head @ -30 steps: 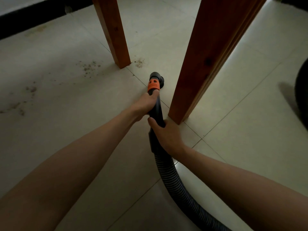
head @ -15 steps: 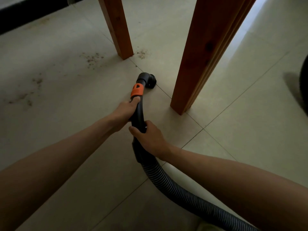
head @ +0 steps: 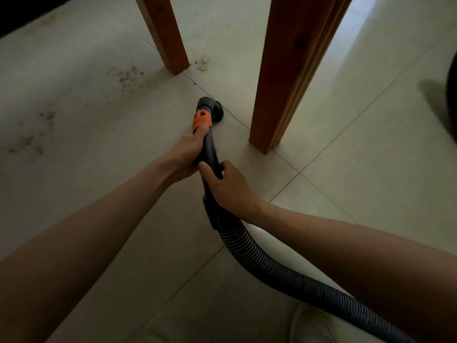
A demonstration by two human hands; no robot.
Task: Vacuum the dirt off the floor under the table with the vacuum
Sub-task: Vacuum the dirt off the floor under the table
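Both hands grip the vacuum wand [head: 209, 154], left hand [head: 190, 154] fingers wrapped near the orange collar [head: 202, 120], right hand [head: 228, 186] behind; nozzle [head: 212, 107] on floor between 2 desk legs, dirt [head: 127, 76] far left.

Both forearms are bare, no sleeves showing; a pale shoe [head: 312, 325] shows at the bottom edge.

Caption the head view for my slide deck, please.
Both hands grip a black vacuum wand; scattered dirt lies beyond.
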